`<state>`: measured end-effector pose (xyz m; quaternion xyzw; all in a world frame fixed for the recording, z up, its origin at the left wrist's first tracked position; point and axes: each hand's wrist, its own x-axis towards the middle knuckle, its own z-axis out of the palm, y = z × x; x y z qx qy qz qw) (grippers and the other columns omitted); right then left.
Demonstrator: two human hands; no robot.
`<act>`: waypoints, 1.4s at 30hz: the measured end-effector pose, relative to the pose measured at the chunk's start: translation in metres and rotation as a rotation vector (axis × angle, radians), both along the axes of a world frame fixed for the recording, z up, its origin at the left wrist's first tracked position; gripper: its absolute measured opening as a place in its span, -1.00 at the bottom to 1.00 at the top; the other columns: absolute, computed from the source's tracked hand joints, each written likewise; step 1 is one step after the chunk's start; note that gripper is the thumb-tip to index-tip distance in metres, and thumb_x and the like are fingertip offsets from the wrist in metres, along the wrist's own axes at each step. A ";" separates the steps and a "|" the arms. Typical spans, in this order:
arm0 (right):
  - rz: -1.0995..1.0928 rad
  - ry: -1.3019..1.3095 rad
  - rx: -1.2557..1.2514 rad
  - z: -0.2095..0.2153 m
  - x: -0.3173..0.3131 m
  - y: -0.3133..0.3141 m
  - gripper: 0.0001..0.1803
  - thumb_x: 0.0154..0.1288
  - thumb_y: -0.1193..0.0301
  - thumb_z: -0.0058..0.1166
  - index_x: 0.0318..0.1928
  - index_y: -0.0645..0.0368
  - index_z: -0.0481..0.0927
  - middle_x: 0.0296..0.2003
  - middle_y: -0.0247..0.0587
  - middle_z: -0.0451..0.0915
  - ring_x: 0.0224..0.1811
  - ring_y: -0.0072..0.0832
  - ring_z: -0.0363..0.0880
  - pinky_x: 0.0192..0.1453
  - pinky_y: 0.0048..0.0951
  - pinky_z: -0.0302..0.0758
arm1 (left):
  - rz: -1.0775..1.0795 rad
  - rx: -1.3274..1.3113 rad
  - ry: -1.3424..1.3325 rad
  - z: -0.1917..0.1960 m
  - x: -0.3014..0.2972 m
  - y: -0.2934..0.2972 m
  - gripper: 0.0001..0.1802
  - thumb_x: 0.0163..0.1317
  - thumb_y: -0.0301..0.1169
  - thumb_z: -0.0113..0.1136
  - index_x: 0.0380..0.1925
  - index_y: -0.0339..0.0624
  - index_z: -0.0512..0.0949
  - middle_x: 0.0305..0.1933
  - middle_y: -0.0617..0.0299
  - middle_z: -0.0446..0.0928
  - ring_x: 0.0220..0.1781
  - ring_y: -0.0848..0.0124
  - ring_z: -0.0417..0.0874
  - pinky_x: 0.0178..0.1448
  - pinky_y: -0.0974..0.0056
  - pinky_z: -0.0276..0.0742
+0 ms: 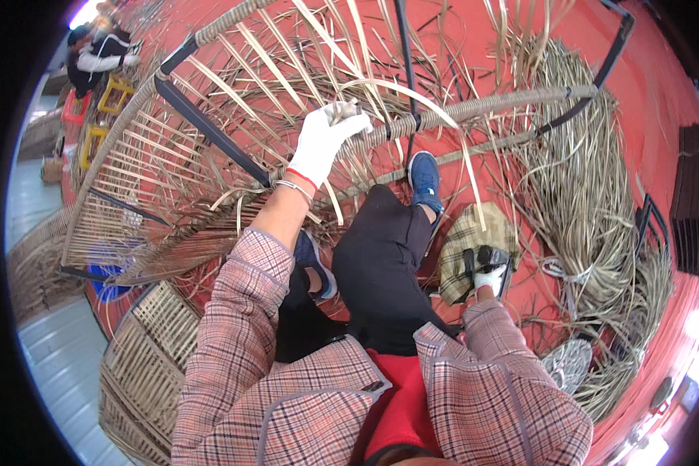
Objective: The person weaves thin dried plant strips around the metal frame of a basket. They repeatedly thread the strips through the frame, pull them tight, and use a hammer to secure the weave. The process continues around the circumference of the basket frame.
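Note:
My left hand (325, 146), in a white glove, is closed at the wrapped rail (435, 116) of a large wicker frame. Pale flat strips (266, 56) fan out around it, and one long loose strip (443, 115) arches from near the fingers down to the right. What lies under the fingertips is partly hidden. Low on the right, my gloved right hand (489, 279) is closed on a black hand tool (491, 257), whose exact kind I cannot make out. This tool lies against a yellow-green plaid cloth (458, 252).
A big bundle of dried strips (579, 179) spreads along the right. Black metal bars (210, 128) brace the frame. A woven panel (151, 338) lies at lower left, near a blue container (109, 268). Another person (97, 58) sits far left by yellow crates (115, 93). Loose strips litter the red floor.

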<state>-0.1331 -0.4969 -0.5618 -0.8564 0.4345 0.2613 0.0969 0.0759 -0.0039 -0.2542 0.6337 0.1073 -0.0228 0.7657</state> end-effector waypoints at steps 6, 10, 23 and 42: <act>-0.144 -0.263 0.427 -0.020 0.001 -0.041 0.54 -0.13 0.64 0.48 0.65 -0.07 -0.45 0.17 -0.08 0.59 0.08 -0.19 0.63 0.18 -0.11 0.62 | -0.013 -0.041 0.021 0.001 0.000 -0.005 -0.86 0.26 -0.52 0.40 -0.23 -0.29 0.63 -0.27 0.21 0.71 -0.18 0.45 0.71 0.01 0.33 0.59; -0.210 -0.354 0.703 -0.021 0.002 -0.025 0.30 -0.23 0.73 0.45 0.58 0.11 0.03 0.01 -0.13 0.62 -0.07 -0.24 0.63 0.00 -0.16 0.66 | 0.012 -0.059 0.022 -0.001 0.000 -0.007 -0.81 0.27 -0.51 0.41 -0.18 -0.33 0.63 -0.23 0.21 0.71 -0.17 0.42 0.74 0.01 0.34 0.61; 0.544 -0.838 0.923 0.199 0.068 0.118 -0.41 0.09 0.50 0.44 0.18 0.26 0.58 -0.16 -0.21 0.77 -0.18 -0.43 0.73 -0.01 -0.37 0.63 | 0.017 -0.075 -0.032 -0.009 0.001 -0.004 -0.83 0.26 -0.49 0.42 -0.22 -0.28 0.61 -0.24 0.20 0.71 -0.19 0.42 0.73 0.00 0.32 0.61; 0.631 -0.713 1.260 0.226 0.110 0.233 -0.54 0.65 0.32 -0.30 0.37 0.21 0.46 0.23 -0.13 0.62 0.19 -0.26 0.66 0.30 -0.19 0.59 | 0.034 -0.085 -0.015 -0.012 -0.002 -0.010 -0.80 0.21 -0.41 0.45 -0.23 -0.28 0.70 -0.33 0.24 0.72 -0.25 0.50 0.66 -0.06 0.34 0.54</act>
